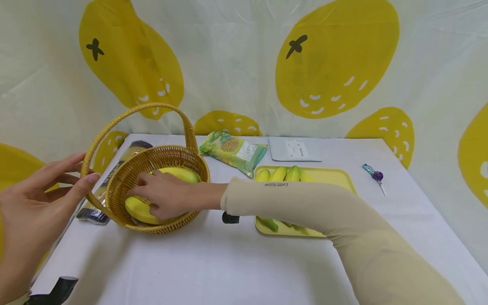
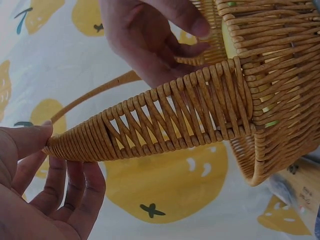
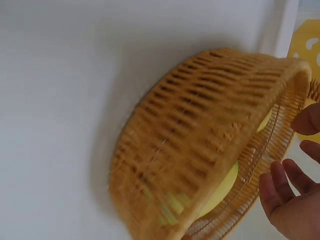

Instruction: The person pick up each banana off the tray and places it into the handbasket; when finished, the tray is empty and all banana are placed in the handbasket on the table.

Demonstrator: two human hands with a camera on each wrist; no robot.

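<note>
Two bananas [image 1: 142, 212] are seemingly being settled in the basket [image 1: 158, 157], left hand [image 1: 43, 199] pinching its handle [image 1: 151, 106], empty right hand [image 1: 165, 195] probably needing clear withdrawal.

Seemingly a staged, screened-off corner, room type unclear: a curtain [image 1: 236, 55] printed with yellow fruit hangs behind the white-covered table [image 1: 183, 267] and along its sides.

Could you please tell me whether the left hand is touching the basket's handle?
Touching: the left wrist view shows the left hand pinching the handle between thumb and fingers.
</note>
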